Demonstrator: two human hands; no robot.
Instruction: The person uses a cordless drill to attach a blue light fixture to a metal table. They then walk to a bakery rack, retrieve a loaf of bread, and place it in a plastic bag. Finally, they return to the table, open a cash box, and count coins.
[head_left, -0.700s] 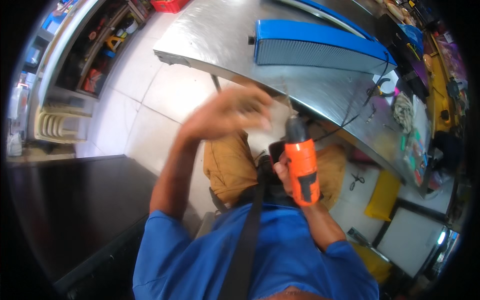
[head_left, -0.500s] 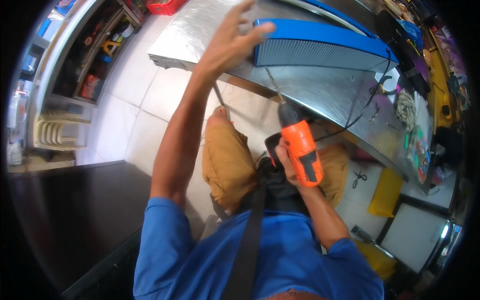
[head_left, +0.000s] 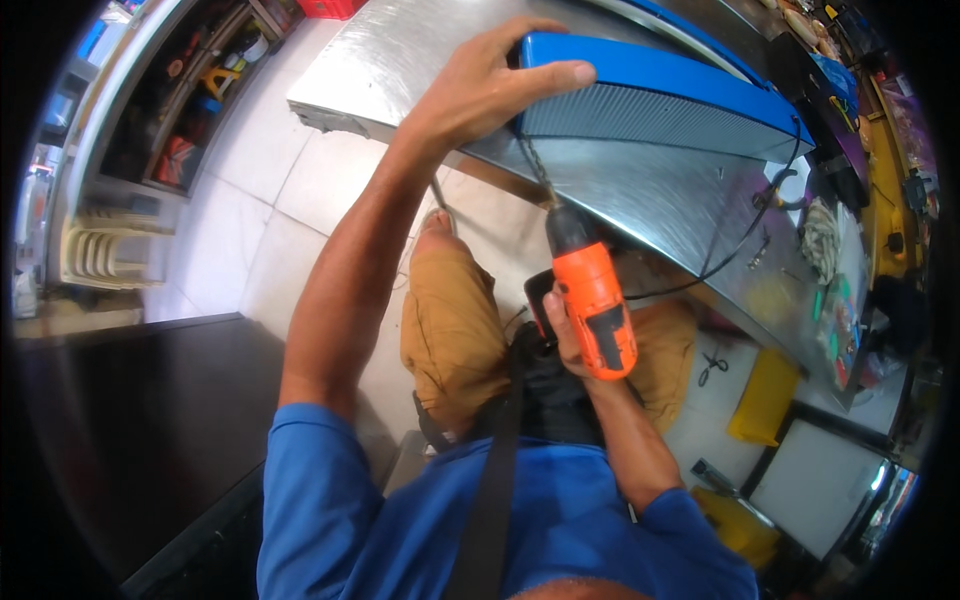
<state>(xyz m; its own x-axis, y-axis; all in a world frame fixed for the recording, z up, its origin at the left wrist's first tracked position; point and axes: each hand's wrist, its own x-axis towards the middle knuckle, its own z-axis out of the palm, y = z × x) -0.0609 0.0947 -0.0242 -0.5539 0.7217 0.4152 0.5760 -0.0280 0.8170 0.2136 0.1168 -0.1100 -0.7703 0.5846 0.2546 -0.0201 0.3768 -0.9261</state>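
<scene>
My left hand grips the near left corner of a long blue panel with a ribbed grey front, lying on a steel table. My right hand holds an orange cordless drill by its handle. The drill's thin bit points up at the panel's lower edge, just right of my left hand. My knees in tan trousers are under the table edge.
A black cable runs across the steel top to the right, past tools and clutter at the far end. A yellow box and scissors lie on the tiled floor. Shelves stand at left, a dark counter at lower left.
My left hand reached from in front of my chest out to the blue panel and closed on its corner. The drill rose toward the panel's edge.
</scene>
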